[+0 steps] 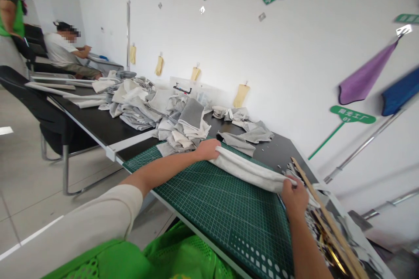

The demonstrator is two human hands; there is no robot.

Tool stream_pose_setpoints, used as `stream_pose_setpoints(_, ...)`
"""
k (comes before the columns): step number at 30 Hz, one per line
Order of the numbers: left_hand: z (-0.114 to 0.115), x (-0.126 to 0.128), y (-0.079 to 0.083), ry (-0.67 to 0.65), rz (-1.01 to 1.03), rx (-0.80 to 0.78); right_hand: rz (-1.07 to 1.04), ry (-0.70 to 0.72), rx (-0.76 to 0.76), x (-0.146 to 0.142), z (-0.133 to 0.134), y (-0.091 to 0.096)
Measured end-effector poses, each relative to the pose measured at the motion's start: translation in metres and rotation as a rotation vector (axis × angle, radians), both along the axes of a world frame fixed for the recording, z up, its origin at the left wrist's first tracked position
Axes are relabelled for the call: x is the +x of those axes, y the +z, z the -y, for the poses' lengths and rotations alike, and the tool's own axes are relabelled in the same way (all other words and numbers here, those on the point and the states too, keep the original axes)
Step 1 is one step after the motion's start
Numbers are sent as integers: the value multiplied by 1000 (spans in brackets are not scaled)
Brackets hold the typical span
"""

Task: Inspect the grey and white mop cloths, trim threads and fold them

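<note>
A long white folded cloth strip (248,170) lies stretched across the green cutting mat (209,200). My left hand (207,149) grips its far end with fingers closed, beside a heap of grey and white cloths (183,126). My right hand (293,196) pinches the near end of the same strip, fingers closed, close to a wooden ruler (324,213).
The black table (98,124) carries more cloth piles (134,100) and loose grey pieces (248,133). Scraps and tools lie at the right edge (330,235). Yellow gloves (241,94) and purple and blue cloths (366,76) hang on the wall. A seated person (65,50) works at the far left; black chairs (39,104) stand by the table.
</note>
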State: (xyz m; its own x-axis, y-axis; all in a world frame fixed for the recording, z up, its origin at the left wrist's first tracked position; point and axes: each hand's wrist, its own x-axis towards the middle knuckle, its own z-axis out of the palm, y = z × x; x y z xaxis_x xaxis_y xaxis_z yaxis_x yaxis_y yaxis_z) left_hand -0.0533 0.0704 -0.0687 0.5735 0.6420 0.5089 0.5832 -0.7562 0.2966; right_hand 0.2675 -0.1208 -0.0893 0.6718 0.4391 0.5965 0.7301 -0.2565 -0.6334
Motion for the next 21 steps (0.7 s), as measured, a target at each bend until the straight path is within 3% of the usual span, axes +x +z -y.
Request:
stream_pose_setpoints(7,-1,-2,44,-55,299,-43,-158,-12,492,-7,15,40)
stream_pose_setpoints(12,13,-1,66,-123,477,-1,-207,41,728,-16,23,67)
stream_pose_setpoints(16,30,-8,79,-304,776,123,-164,47,879,-35,36,98)
stream_pose_setpoints(21,61,-17,102,-564,1182,292,3,16,1158,-84,68,136)
